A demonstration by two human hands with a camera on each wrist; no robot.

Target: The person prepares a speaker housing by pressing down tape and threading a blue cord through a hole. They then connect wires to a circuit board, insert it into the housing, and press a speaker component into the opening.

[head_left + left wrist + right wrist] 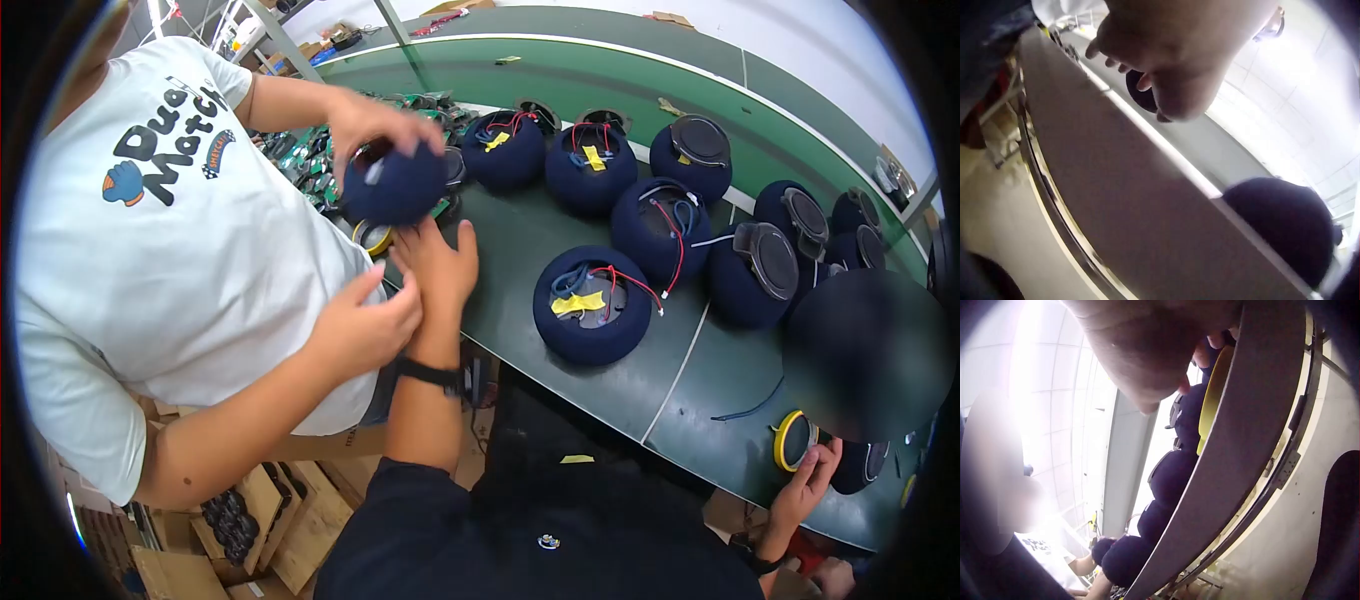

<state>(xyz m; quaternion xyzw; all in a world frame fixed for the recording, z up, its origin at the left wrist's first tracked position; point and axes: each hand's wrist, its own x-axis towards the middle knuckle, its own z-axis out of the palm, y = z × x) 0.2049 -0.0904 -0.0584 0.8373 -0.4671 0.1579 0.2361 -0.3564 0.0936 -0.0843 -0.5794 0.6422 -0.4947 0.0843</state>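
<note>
At the left end of the table (508,275), a person in a white T-shirt (240,260) held a dark-blue fabric ball (405,190), the upper hand (385,125) gripping its top, while the lower hand (365,325) hung beside the wearer's wrist. Green circuit boards (305,165) lay heaped behind the ball. The wearer's left hand (442,265) was just below the ball, its fingers loosely extended and the thumb well apart. Rightward, more dark-blue balls stood along the far edge; another ball (590,340), near the near edge, had red wires (632,281) and yellow tape (580,304) on top. Farther right, several balls carried dark round discs (772,262). Toward the right end, near the near edge, the wearer's right hand (806,487) was at a yellow ring (779,447); its fingers were partly hidden, so I could not tell whether they gripped it.
</note>
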